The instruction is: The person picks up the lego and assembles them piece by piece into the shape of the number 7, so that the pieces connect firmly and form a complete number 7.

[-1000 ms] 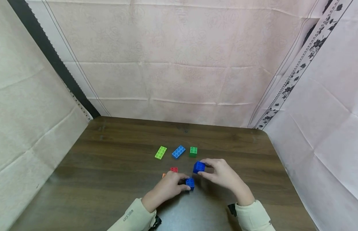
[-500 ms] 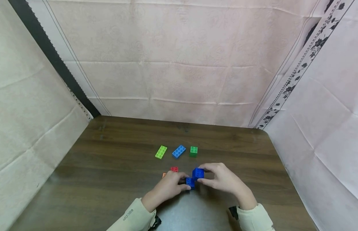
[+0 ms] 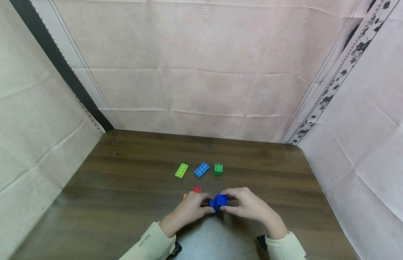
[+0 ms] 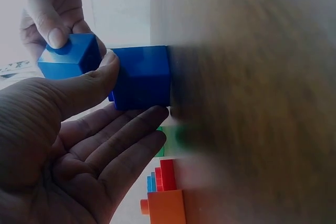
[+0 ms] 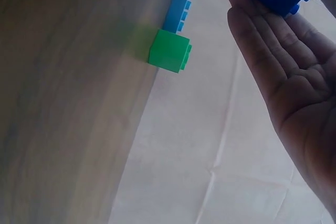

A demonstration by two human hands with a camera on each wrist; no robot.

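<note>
Low on the table, my left hand (image 3: 188, 208) pinches a dark blue building block (image 4: 144, 80) between thumb and fingers. My right hand (image 3: 251, 206) holds a second dark blue block (image 3: 221, 200) by its sides. In the left wrist view this second block (image 4: 63, 64) is tilted, just above the studded top of the lower one. My left thumb covers part of the space between them, so I cannot tell whether they touch. From the head view the upper block hides much of the lower one.
Behind the hands lie a lime block (image 3: 181, 170), a light blue block (image 3: 201, 169) and a green block (image 3: 218, 169). A red block (image 3: 196, 189) and an orange block (image 4: 167, 207) sit beside my left hand, partly hidden by it. White cloth (image 3: 201, 90) hangs around the wooden table (image 3: 123, 187).
My right hand has brought its blue block toward me and slightly left, from beside and behind the other block to over it. My left hand has stayed in place.
</note>
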